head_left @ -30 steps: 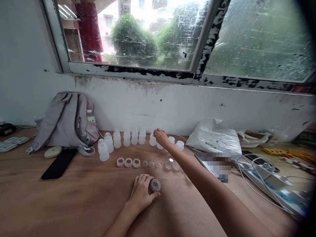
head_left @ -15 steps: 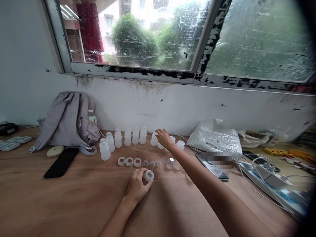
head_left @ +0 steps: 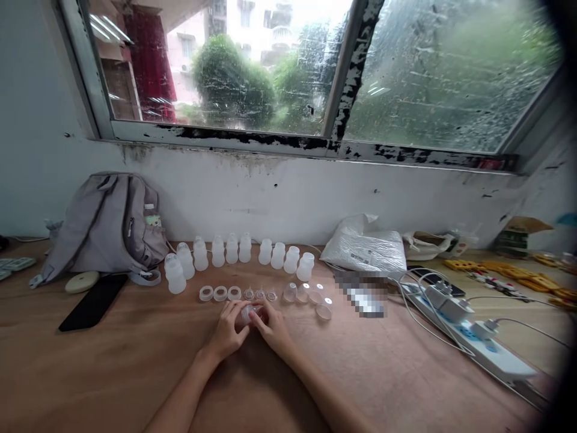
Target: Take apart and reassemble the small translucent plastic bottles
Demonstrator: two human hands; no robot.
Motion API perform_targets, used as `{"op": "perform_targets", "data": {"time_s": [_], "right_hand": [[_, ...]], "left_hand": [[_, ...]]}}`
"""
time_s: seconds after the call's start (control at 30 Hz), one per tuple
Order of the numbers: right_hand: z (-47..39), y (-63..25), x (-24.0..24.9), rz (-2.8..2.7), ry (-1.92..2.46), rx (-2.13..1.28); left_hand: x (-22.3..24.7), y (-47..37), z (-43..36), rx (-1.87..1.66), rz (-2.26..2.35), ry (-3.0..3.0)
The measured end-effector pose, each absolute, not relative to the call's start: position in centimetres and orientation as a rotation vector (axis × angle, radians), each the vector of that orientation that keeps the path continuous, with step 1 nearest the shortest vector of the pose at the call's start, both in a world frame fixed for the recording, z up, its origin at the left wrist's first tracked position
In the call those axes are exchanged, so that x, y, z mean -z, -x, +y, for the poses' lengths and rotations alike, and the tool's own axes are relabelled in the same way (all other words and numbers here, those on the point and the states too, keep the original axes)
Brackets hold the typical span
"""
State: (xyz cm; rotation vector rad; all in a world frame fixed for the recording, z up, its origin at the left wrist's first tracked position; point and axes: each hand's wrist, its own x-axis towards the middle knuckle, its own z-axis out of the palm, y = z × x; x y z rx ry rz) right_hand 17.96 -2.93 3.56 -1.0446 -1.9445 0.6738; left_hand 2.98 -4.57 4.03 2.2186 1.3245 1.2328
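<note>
Both my hands meet around a small translucent bottle collar ring with a clear part in its middle. The fingers of my left hand curl around its left side. On its right side, the thumb and fingers of my right hand grip it. Just beyond lie several white collar rings in a row. Beside them are clear teats and several dome caps. Fingers hide much of the held piece.
Capped baby bottles and open bottles line the back. A backpack, black phone and round cream object are left. A plastic bag, blurred flat object and cabled power strip are right.
My right hand has come back from the open bottles to the collar ring in my left hand. The open bottles and dome caps are now uncovered. The view has turned slightly right.
</note>
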Motion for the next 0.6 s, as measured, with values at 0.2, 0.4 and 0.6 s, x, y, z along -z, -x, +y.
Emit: {"op": "perform_targets", "data": {"time_s": [0.2, 0.4, 0.6], "right_hand": [[-2.8, -18.4, -3.2, -1.933, 0.991, -0.716], [-2.6, -18.2, -2.1, -1.986, 0.957, -0.661], [-2.6, -17.9, -2.1, -2.027, 0.909, -0.637]], "left_hand": [[-3.8, -2.8, -4.7, -1.101, 1.325, -2.311], [-3.7, -2.8, -4.7, -1.059, 1.418, -2.374], [-4.5, -1.8, -5.2, -0.994, 1.392, -2.489]]}}
